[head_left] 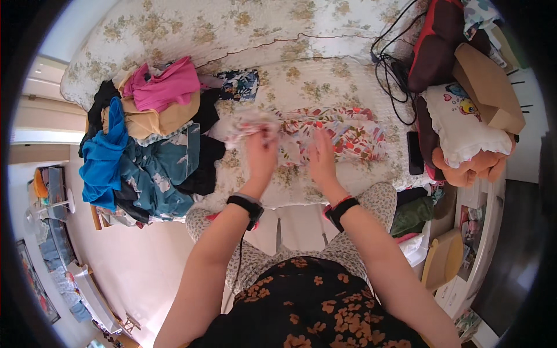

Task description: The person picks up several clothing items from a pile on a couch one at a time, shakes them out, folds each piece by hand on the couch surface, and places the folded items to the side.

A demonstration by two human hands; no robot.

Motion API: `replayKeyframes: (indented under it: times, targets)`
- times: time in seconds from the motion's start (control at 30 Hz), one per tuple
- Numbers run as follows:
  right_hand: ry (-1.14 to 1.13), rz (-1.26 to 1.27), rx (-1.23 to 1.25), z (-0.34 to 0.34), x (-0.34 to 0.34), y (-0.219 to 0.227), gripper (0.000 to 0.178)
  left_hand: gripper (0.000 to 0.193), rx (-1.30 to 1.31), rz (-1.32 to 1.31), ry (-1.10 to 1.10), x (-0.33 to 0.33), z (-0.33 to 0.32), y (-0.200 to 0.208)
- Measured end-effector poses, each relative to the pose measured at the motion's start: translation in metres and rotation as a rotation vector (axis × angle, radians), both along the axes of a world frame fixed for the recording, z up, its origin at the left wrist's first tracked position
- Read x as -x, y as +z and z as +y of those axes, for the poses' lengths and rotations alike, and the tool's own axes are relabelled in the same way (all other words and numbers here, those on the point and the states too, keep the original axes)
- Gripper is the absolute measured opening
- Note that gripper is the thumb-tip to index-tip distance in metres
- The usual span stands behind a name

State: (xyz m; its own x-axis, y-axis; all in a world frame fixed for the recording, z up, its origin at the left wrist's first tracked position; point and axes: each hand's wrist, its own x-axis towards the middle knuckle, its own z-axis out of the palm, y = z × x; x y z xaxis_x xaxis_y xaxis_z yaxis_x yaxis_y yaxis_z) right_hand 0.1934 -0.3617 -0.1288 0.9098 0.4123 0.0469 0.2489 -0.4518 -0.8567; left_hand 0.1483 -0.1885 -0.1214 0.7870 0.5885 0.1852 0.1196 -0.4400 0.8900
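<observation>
A white garment with red and green floral print [348, 134] lies in a long flat strip on the quilted cover in front of me. My left hand [262, 155] is closed on its left end, which is lifted, bunched and smeared by motion. Toward the middle of the strip, my right hand [322, 158] rests with its fingers stretched out against the near side of the cloth. What kind of garment it is I cannot make out.
A heap of clothes rises at the left, with a pink garment [165, 84], a blue one [104, 165] and a teal printed one [159, 171]. A dark folded print [239, 85] lies behind. At the right are black cables [386, 69], a phone [415, 152], a white pillow [458, 124] and a cardboard box [487, 87].
</observation>
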Motion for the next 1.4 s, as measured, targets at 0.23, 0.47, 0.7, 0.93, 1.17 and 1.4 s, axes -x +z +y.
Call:
replayKeyframes:
  times: [0.23,0.47,0.7,0.93,1.17,1.4]
  targets:
    - [0.078,-0.372,0.132,-0.019,0.005,0.027,0.044,0.035,-0.121,-0.009,-0.730,-0.015,-0.068,-0.006]
    - [-0.243,-0.016,0.174,-0.037,0.002,-0.032,0.048,0.030,-0.026,0.279,-0.022,0.012,-0.004,-0.049]
    - [0.075,-0.123,0.500,-0.016,0.024,-0.005,0.077,0.028,1.182,0.439,-0.041,-0.001,-0.024,-0.003]
    - [0.034,0.275,-0.207,0.028,0.072,-0.025,0.081,0.044,0.857,0.218,0.072,0.032,-0.043,0.061]
    - [-0.483,0.712,-1.019,0.017,0.051,-0.018,0.038,0.038,0.769,0.312,-0.466,0.007,-0.068,0.059]
    - [-0.589,1.358,-0.771,-0.038,0.022,-0.046,0.031,0.045,0.790,0.624,-0.074,0.032,-0.044,-0.038]
